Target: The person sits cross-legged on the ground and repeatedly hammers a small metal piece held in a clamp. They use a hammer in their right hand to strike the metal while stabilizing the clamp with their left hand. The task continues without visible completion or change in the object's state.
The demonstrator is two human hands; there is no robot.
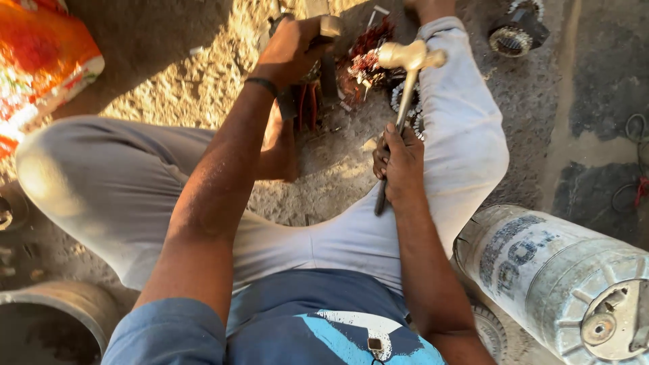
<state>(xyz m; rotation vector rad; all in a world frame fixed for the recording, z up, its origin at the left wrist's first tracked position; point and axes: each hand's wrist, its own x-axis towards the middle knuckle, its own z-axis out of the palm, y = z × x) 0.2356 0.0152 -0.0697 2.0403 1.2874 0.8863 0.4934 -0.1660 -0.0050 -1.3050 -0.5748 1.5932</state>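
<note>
While a bundle of reddish copper windings (368,61) lies on the sandy ground at twelve o'clock, between the seated person's feet, the left hand (292,49) is clenched around a metal chisel-like tool (329,51) stood against it, seemingly to steady it for striking. At one o'clock the right hand (399,162) is fisted around a hammer (410,64), head raised above the windings. A pale metal cylinder (561,277) lies at four o'clock; an orange sack (40,57) sits at ten.
</note>
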